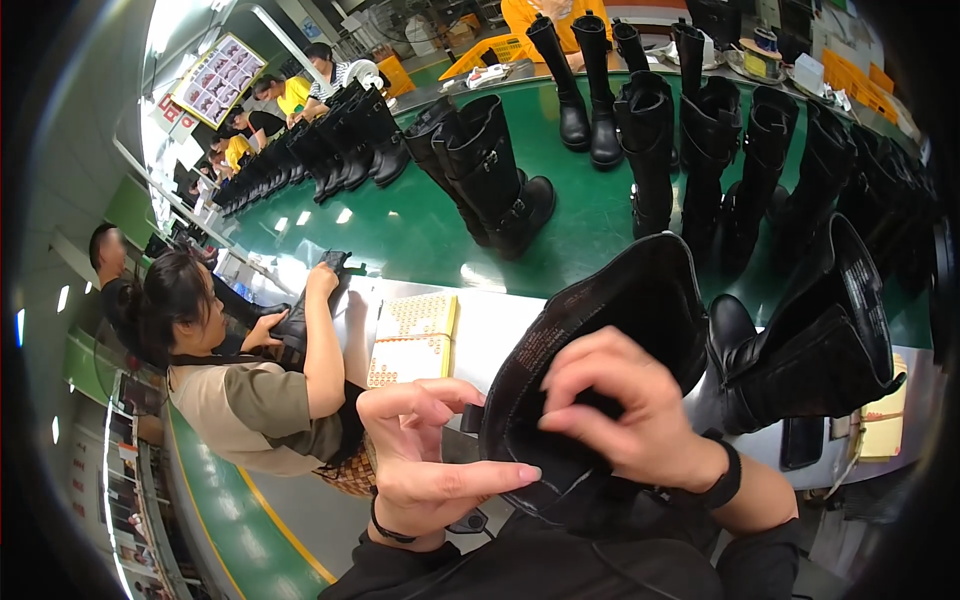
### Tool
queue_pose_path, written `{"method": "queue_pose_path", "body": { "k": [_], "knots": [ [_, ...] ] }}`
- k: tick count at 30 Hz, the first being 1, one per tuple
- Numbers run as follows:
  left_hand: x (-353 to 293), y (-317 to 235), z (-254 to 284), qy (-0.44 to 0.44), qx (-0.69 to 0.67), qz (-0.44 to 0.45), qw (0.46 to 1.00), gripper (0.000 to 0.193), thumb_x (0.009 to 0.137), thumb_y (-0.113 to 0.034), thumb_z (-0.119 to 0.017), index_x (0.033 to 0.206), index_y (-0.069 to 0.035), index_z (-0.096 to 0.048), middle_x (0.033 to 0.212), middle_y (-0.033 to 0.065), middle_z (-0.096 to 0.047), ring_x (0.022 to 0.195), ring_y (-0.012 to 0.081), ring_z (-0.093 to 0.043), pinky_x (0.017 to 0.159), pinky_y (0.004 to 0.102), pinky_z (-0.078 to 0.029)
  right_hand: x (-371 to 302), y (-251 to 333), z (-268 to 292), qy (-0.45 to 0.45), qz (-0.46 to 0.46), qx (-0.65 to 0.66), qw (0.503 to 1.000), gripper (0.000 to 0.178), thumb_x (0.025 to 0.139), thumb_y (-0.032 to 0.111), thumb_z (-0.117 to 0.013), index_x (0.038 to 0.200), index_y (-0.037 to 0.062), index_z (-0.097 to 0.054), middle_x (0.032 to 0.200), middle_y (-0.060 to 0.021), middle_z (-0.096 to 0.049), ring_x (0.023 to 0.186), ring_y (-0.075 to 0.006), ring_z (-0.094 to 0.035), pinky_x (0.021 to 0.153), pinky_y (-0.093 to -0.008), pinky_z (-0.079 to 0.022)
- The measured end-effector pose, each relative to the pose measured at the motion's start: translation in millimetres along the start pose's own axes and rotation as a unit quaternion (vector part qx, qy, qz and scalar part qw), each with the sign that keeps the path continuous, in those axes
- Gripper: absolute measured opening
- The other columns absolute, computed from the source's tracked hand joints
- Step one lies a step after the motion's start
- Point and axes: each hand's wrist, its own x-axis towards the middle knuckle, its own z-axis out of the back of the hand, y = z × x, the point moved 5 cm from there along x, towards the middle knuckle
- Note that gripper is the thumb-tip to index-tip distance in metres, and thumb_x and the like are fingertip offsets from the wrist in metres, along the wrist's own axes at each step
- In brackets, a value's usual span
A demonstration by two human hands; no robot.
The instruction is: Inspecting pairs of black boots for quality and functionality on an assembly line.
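A tall black boot (535,370) leans toward me with its wide opening up, showing its dark lining with faint print. My left hand (425,465) grips the near left side of its top rim, one finger laid across the edge and the others by a small tab. Over the opening hovers my right hand (630,400), fingers curled and slightly blurred. Thumb and fingertips are apart there, with nothing visible between them. The boot's lower part is hidden behind its shaft and my hands. Just to the right, another black boot (800,370) lies tilted with its opening toward the right.
Black buckled boots (485,170) stand on the green table (400,235), more crowding the right. Yellow card stacks (415,335) and a dark phone (802,442) lie on the metal ledge. At left, a co-worker (250,370) handles a boot; others work farther along. Yellow crates (860,85) sit behind.
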Motion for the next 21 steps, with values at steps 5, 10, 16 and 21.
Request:
{"method": "queue_pose_path", "body": {
  "k": [5, 10, 16, 21],
  "knots": [
    [-12, 1, 10, 0.001, -0.035, 0.031, 0.999, 0.029, 0.059, -0.014, -0.087, 0.083, -0.028, -0.079, 0.098, 0.003, -0.032, 0.097, 0.023, -0.055, 0.082, 0.0327, -0.046, -9, -15, 13, -0.052, -0.108, 0.188, 0.975, 0.009, 0.095, 0.01, -0.06, 0.1, 0.0029, -0.057, 0.096, -0.002, -0.059, 0.092, -0.0088, -0.055, 0.081, -0.0261, -0.047],
    [8, 1, 9, 0.1, 0.014, 0.06, 0.993, 0.044, 0.077, -0.047, -0.071, 0.095, -0.007, -0.071, 0.1, 0.0124, -0.036, 0.075, 0.019, -0.05, 0.071, 0.0234, -0.036, -33, -25, 18, 0.024, -0.147, 0.131, 0.98, 0.011, 0.096, 0.014, -0.057, 0.094, 0.0031, -0.059, 0.093, -0.005, -0.06, 0.087, -0.0124, -0.057, 0.076, -0.0273, -0.047],
    [19, -1, -1, 0.1, 0.105, 0.091, 0.985, 0.068, 0.102, -0.053, -0.025, 0.099, 0.003, -0.062, 0.126, 0.0289, -0.051, 0.079, 0.0259, -0.055, 0.078, 0.0363, -0.043, -132, 83, 92, -0.012, 0.013, -0.137, 0.99, 0.006, 0.083, 0.011, -0.072, 0.084, 0.0076, -0.067, 0.081, -0.0045, -0.066, 0.076, -0.0218, -0.064, 0.068, -0.0315, -0.05],
    [28, 19, -5, 0.02, 0.004, 0.21, 0.977, 0.051, 0.099, -0.027, -0.044, 0.135, 0.008, -0.04, 0.1, 0.0093, -0.052, 0.084, 0.0122, -0.043, 0.083, 0.0219, -0.03, -245, 81, 254, -0.469, -0.301, -0.454, 0.696, 0.019, 0.089, 0.017, -0.064, 0.092, -0.0012, -0.068, 0.078, -0.0107, -0.07, 0.068, -0.0182, -0.067, 0.064, -0.0287, -0.051]
  ]
}}
